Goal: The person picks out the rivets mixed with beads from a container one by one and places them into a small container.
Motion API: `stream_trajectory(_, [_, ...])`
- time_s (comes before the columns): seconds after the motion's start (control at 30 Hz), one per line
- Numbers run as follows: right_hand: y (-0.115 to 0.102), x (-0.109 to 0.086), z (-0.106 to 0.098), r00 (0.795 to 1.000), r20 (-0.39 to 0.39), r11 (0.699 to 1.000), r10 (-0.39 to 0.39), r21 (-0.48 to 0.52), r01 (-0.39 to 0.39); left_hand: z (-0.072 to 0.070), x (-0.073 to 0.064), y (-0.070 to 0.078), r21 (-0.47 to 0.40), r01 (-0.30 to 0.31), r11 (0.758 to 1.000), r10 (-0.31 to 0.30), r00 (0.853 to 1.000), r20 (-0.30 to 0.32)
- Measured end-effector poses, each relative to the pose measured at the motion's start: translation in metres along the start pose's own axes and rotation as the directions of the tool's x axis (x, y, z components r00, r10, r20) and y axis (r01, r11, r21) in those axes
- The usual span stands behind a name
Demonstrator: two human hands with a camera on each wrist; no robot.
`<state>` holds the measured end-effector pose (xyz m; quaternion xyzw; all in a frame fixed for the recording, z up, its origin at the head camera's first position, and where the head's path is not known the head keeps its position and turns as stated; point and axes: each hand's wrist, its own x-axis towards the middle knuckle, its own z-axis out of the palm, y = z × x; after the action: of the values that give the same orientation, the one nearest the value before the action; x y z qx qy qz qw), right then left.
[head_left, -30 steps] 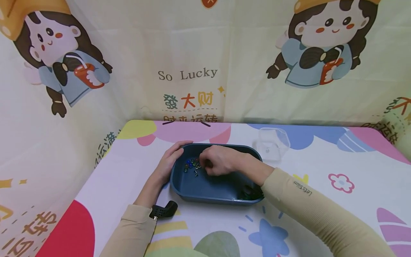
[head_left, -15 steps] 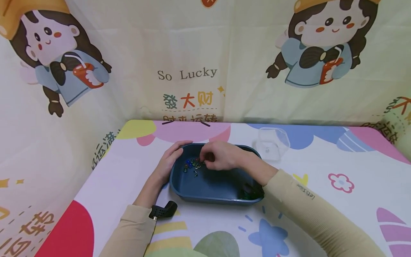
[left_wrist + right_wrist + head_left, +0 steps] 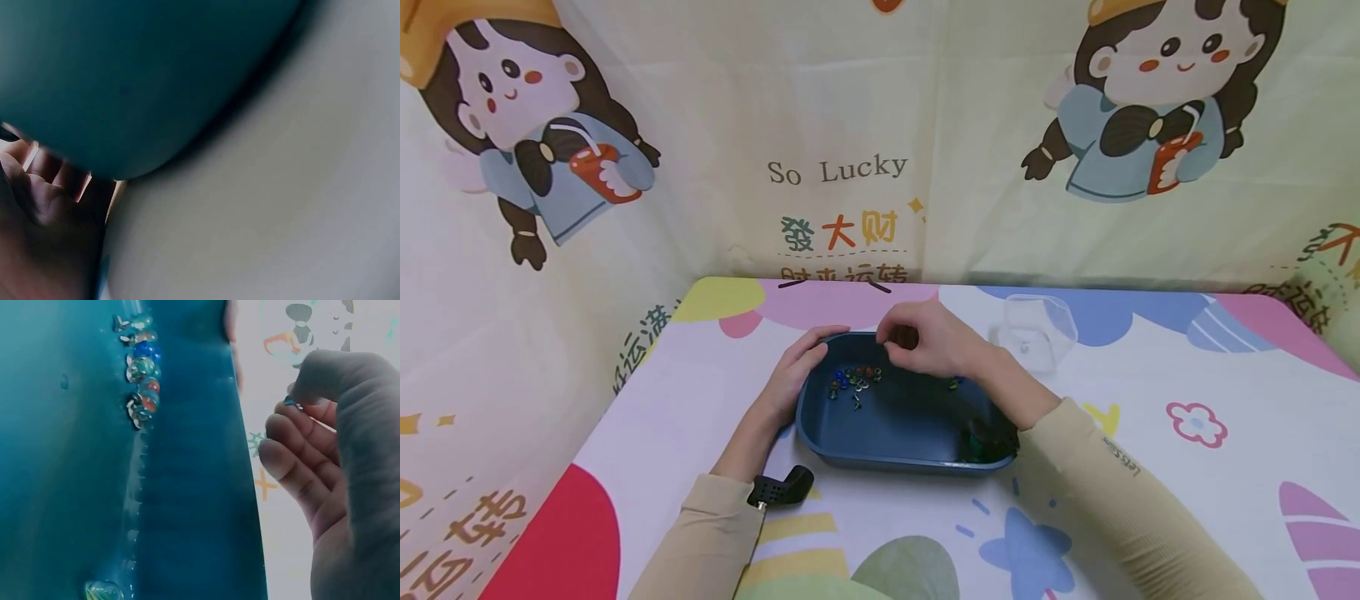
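Observation:
My right hand [image 3: 928,337] is raised over the far rim of the blue plastic tub [image 3: 887,462]. Between its thumb and forefinger it pinches a tiny bluish thing with a metallic glint [image 3: 290,401], mostly covered by the fingertips. In the tub's left part lie several coloured glass marbles [image 3: 145,353] with small shiny metal pieces [image 3: 132,415] beside them. Another marble [image 3: 105,590] sits apart, farther right in the tub. My left hand [image 3: 790,375] rests against the tub's left end, fingers along the outer far-left corner and thumb at the rim.
A clear plastic box [image 3: 1037,337] stands on the patterned tablecloth [image 3: 1127,517], behind and right of the tub. Dark objects [image 3: 985,440] lie shaded in the tub's near right corner. A printed curtain [image 3: 850,100] hangs behind the table.
My right hand has risen from the marbles inside the tub toward the far rim and slightly right, uncovering more marbles. My left hand stays at the tub's left end.

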<state>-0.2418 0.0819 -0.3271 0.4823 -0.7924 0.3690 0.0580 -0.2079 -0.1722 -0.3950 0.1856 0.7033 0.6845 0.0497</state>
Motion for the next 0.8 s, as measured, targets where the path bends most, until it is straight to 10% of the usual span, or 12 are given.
stream_trajectory(0.8, [-0.014,-0.007,-0.033,0.969,-0.234,0.991,0.074,0.125,-0.046,0.0,0.001,-0.001,0.018,-0.036,0.999,0.036,0.999,-0.002])
